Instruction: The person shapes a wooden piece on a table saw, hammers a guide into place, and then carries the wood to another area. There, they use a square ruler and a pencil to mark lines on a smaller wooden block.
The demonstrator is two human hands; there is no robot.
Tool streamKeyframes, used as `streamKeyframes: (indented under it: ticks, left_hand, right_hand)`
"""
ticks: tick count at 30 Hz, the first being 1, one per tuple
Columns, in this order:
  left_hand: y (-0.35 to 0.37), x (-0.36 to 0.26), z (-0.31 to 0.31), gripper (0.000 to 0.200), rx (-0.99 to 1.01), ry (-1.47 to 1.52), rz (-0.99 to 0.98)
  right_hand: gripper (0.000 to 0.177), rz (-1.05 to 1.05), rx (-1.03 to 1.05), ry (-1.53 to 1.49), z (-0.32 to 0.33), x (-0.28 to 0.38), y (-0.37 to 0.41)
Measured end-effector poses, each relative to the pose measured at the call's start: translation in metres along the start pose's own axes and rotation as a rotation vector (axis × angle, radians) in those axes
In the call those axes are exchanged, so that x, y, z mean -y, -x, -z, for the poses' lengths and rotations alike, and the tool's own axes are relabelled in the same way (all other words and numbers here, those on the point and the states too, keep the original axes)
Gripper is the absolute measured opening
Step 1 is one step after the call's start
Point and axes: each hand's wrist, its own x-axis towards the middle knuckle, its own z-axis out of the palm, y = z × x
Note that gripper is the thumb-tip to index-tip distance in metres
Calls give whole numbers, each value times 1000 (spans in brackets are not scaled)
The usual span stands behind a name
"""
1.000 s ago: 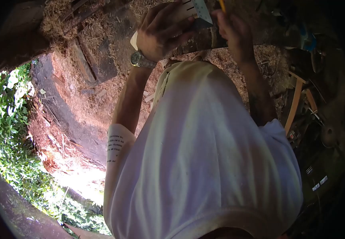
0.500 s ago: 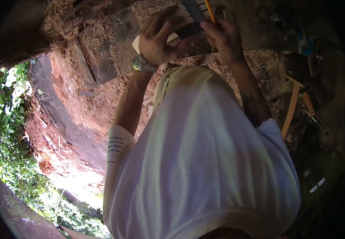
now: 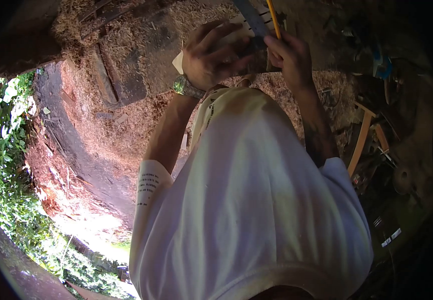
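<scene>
My left hand (image 3: 212, 57), with a watch (image 3: 187, 87) on its wrist, lies over a pale wooden board (image 3: 178, 62) with its fingers spread. Its fingertips reach a dark piece beside a flat blue-grey blade (image 3: 250, 16), which looks like a try square; whether they touch it is hard to see. Closed around a yellow pencil (image 3: 274, 19) is my right hand (image 3: 292, 57), its thumb close to the lower end of the blade. Several short dark lines show on the board beside the blade. Most of the board is hidden under my left hand.
Wood shavings (image 3: 126, 50) cover much of the ground and work surface. To the right lie a wooden T-shaped piece (image 3: 361, 135) and a blue object (image 3: 384, 67). A dark plank (image 3: 105, 75) rests at left, with green plants (image 3: 1, 145) beyond.
Both hands, the blade and the pencil sit slightly farther right and lower in view, as the view itself has shifted. Less of the pale board shows by my left hand.
</scene>
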Motion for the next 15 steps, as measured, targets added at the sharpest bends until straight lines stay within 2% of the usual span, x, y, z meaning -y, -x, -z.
streamKeyframes:
  ticks: [15]
  left_hand:
    - [-3,0,8,37,10,33,33]
  right_hand:
    - [20,-60,-31,31,-7,2,6]
